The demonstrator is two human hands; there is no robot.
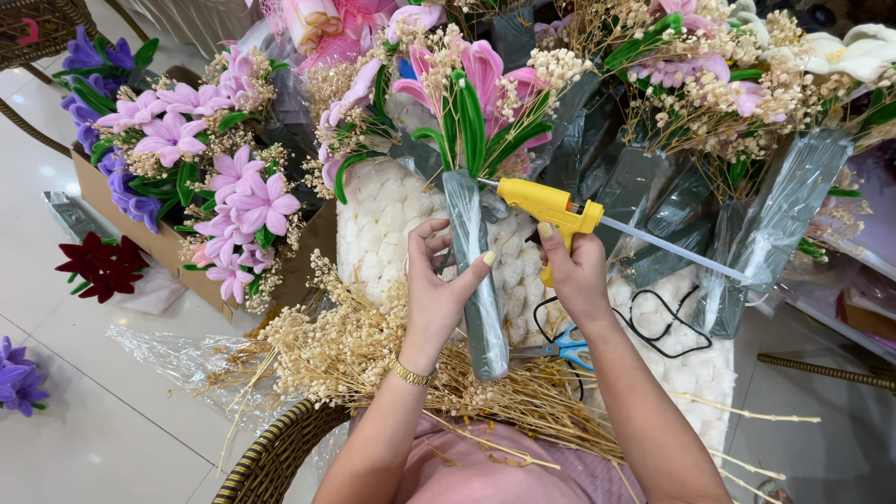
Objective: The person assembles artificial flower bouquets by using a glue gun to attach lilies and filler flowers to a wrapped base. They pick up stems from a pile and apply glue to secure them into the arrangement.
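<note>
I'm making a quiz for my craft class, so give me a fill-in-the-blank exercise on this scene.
1. The right hand holds a ____ glue gun.
2. The left hand grips a wrapped bouquet with ____ flowers.
3. The scissors lying below the right hand have ____ handles.

Missing words: yellow; pink; blue

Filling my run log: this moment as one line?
left hand: holds wrapped bouquet | right hand: grips yellow glue gun | nozzle at wrap
</note>
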